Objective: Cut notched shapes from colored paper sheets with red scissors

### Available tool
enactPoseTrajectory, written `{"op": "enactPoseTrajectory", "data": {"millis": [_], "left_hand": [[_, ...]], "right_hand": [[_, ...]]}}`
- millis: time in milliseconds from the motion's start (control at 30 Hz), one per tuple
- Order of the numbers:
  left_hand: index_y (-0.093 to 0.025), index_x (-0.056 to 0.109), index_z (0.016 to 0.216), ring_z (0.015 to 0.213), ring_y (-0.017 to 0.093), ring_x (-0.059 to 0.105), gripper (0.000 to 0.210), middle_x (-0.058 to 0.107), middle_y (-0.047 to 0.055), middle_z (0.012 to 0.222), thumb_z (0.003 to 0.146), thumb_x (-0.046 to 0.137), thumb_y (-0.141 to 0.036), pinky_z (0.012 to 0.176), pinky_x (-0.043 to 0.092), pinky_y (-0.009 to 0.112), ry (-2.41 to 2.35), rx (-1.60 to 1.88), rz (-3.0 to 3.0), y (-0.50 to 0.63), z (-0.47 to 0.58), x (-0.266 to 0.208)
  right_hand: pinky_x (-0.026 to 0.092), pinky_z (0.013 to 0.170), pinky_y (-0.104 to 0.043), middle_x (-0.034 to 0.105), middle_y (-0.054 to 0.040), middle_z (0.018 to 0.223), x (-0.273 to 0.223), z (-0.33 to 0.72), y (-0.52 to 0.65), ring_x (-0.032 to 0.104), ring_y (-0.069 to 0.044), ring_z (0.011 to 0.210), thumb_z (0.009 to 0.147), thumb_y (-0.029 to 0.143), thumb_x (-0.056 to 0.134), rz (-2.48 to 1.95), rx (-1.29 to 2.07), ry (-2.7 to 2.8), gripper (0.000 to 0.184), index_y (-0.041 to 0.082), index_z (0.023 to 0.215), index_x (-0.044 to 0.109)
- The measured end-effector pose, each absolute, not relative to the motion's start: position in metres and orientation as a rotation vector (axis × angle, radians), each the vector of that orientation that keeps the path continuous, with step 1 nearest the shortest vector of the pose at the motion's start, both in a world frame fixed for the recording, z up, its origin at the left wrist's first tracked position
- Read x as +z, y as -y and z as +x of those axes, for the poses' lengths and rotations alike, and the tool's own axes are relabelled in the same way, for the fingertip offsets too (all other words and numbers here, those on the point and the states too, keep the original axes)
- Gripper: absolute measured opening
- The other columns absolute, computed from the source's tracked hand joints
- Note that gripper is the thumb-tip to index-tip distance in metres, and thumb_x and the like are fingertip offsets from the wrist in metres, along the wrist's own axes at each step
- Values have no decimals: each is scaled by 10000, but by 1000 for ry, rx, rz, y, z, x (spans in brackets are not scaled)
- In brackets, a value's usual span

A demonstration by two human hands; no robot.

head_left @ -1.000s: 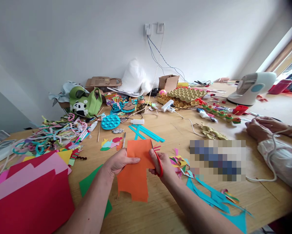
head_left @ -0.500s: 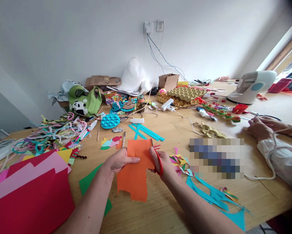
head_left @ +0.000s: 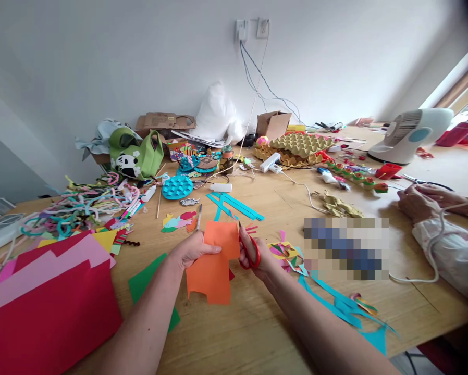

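An orange sheet of paper (head_left: 208, 278) with cut-out notches is pinched in my left hand (head_left: 193, 250), thumb on top. My right hand (head_left: 253, 252) is closed on red-handled scissors (head_left: 256, 255), whose dark blades point up along the sheet's right edge. Whether the blades touch the paper I cannot tell. Green paper (head_left: 146, 281) lies partly under my left forearm. Just beyond my hands are colourful fish-shaped cutouts (head_left: 179, 221), a pen (head_left: 199, 216) and blue paper strips (head_left: 237, 205). A few thin red strips (head_left: 251, 229) lie behind the scissors.
Red and pink sheets (head_left: 62, 307) cover the left front. Pipe cleaners (head_left: 81, 203) and a green panda bag (head_left: 136, 153) stand behind them. Blue scraps (head_left: 335, 307) lie at right. Another person's hands (head_left: 421, 203) rest near a white cable (head_left: 433, 260). Egg trays (head_left: 300, 146) and a fan (head_left: 409, 135) stand farther back.
My right hand with the scissors has shifted slightly away from the sheet's middle and lower. The orange sheet has turned a little and moved left. The view has tilted slightly.
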State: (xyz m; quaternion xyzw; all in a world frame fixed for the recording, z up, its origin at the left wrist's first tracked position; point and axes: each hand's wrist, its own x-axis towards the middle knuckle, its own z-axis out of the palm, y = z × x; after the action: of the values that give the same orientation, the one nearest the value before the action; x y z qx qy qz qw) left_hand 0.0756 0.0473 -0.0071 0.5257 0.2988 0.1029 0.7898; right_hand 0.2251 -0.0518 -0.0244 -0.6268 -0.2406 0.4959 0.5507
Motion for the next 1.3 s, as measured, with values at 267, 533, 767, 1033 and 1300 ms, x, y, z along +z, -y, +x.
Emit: {"op": "enactPoseTrajectory", "data": {"millis": [267,533,767,1033,1300], "left_hand": [[-130,646,942,739,259,668,465,717,85,798,521,799,-253,706,505,379,-825,431,1139,-64,56,17],[-166,646,883,711,214,639,360,692,46,756,605,725,-380,623,457,286,-798,230,1466,-66,45,24],[-181,520,449,366,147,470,311,522,17,397,624,664,-394,445,356,265,-875,-350,1934,-65,48,6],[-165,561,501,357,140,533,247,610,57,450,652,627,-348,397,393,222,-872,-302,1902,-63,53,-2],[-158,540,483,417,172,590,349,654,107,535,737,544,-396,379,413,233,-934,-302,2008,-61,56,4]], "right_hand": [[257,305,-200,406,43,384,-18,248,46,345,-67,303,742,736,387,-1282,857,371,569,194,584,462],[382,436,-224,531,5,508,-9,256,55,471,-93,438,717,544,617,-1261,635,526,392,164,651,551],[451,580,-278,664,-49,733,-28,267,48,618,-189,653,681,428,648,-1775,498,962,319,156,841,598],[418,678,-272,688,-118,931,-19,276,10,635,-224,858,779,268,554,-2310,279,1252,237,147,979,594],[404,709,-326,672,-212,963,-24,270,-23,628,-313,919,806,195,478,-2492,203,1404,201,100,884,637]]}}
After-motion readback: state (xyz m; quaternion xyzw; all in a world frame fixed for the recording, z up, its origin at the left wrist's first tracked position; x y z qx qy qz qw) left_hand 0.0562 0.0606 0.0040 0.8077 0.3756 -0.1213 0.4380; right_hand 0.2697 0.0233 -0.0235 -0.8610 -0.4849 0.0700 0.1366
